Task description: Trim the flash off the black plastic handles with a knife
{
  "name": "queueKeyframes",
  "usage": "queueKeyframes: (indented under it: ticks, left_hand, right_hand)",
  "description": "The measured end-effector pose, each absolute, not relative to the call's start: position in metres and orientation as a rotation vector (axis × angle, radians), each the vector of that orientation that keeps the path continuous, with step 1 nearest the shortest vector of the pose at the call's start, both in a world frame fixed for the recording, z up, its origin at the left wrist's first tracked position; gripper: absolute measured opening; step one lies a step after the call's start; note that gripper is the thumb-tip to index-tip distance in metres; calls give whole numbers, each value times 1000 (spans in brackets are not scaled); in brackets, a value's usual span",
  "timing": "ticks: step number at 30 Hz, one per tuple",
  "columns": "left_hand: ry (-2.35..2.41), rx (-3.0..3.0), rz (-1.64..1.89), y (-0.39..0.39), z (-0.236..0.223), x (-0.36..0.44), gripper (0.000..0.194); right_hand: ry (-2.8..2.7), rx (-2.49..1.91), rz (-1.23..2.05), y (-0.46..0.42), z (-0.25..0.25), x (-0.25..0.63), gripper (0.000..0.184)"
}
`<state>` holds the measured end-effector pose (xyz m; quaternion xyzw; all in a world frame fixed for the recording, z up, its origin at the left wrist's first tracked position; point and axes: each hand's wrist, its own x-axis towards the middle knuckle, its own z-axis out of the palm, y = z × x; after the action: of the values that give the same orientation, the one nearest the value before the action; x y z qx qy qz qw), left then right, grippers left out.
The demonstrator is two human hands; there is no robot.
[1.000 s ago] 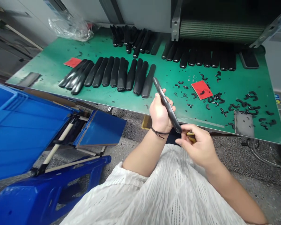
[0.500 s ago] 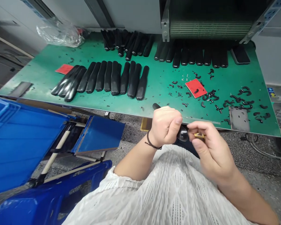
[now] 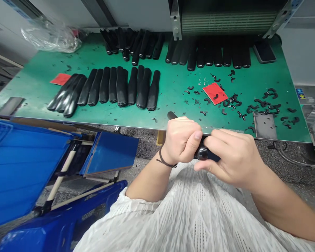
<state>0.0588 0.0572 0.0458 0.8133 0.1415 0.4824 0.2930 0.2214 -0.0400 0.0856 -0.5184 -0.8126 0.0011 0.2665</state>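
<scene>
Black handle [image 3: 202,153]: long axis slanting far-left to near-right; left hand [image 3: 183,140] clamped round middle; right hand [image 3: 231,155] at near end, hold unclear.

Green tabletop [image 3: 178,89] spans the frame. Upper left: clear plastic bag [image 3: 51,36], crumpled. Upper right: phone [image 3: 264,52] (dark face up), lying flat near a ribbed green surface [image 3: 228,22] at the top edge. Left red square [image 3: 60,79] at left; right red square [image 3: 210,90] right of centre. Grey plate [image 3: 264,126] at right, near the front edge. Left edge: blue crate [image 3: 26,175]. Lower left: blue stool [image 3: 39,231]; blue panel [image 3: 111,152] above it, tilted.
</scene>
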Motion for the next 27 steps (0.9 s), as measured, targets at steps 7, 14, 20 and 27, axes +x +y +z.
queueKeyframes:
  ticks: [7,14,20,27]
  left_hand:
    - [456,2059,1329,52,42,61,41]
    - [681,1877,1293,33,49,68,49]
    - [575,1717,970,22,61,60,48]
    - [418,1511,761,29,45,52,41]
  right_hand:
    - [-2166,-1404,-318,-43,83,219,60]
    - [-2032,-1354,-699,-46,73,215,53]
    - [-1939,-1229,-515,-44,70,221,37]
    - [-1767,-1225,197,-37,78,247,17]
